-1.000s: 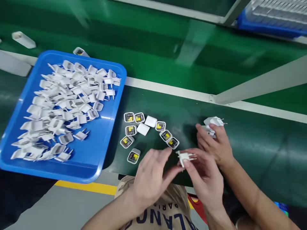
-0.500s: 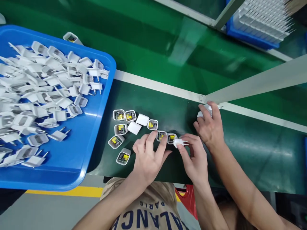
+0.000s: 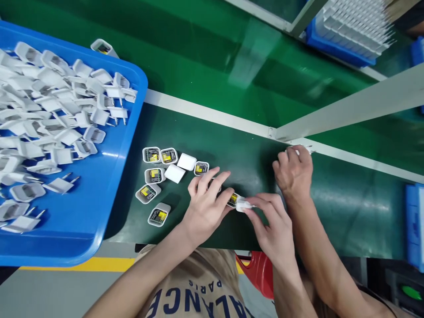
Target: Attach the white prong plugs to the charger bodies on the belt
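My left hand (image 3: 203, 201) is closed on an open white charger shell (image 3: 232, 199) with a yellow part inside, low over the dark green mat (image 3: 251, 163). My right hand (image 3: 273, 221) pinches a white plug cap (image 3: 243, 204) against that shell's end. Several more open shells (image 3: 155, 175) and two closed white ones (image 3: 180, 167) lie in a cluster left of my left hand. Another person's hand (image 3: 293, 170) is closed on a white plug piece just behind my right hand.
A blue tray (image 3: 109, 207) heaped with white plug caps (image 3: 49, 128) stands at the left. A bright green conveyor belt (image 3: 205, 57) runs behind the mat, with a grey metal rail (image 3: 347, 110) across it. A blue bin of white parts (image 3: 351, 26) stands at the far right.
My left hand came down onto the row of shells and took one up. My right hand brought the plug cap against it. The other person's hand moved away toward the rail.
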